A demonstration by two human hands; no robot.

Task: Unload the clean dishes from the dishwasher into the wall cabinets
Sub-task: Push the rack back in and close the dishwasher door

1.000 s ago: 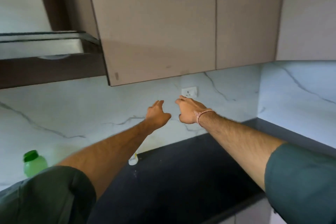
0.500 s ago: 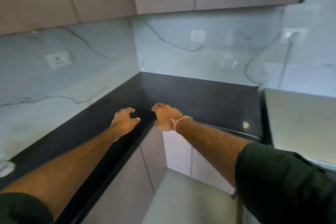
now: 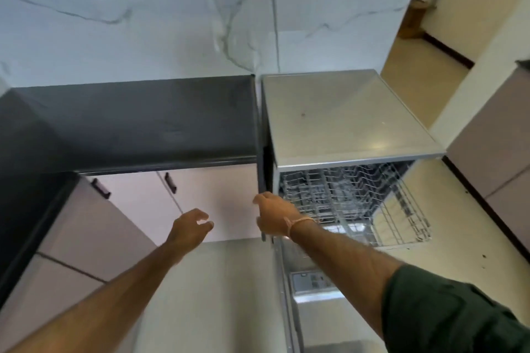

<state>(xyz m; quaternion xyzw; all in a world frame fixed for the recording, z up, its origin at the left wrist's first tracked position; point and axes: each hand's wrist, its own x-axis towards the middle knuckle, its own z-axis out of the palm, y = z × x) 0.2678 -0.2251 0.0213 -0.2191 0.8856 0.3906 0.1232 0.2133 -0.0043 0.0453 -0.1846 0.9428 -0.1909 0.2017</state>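
Head view: the dishwasher (image 3: 350,114) stands to the right of the black countertop (image 3: 137,120) with its door (image 3: 315,309) lowered, and the right hand (image 3: 275,218) hovers at the front left corner of its opening, just beside the upper wire rack (image 3: 352,200), fingers loosely bent and gripping nothing. The rack projects from the cavity over the door; its contents are too blurred to identify. The left hand (image 3: 190,228) is extended in front of the base cabinet doors (image 3: 218,198), left of and apart from the dishwasher, fingers relaxed, slightly curled and empty, both forearms reaching forward.
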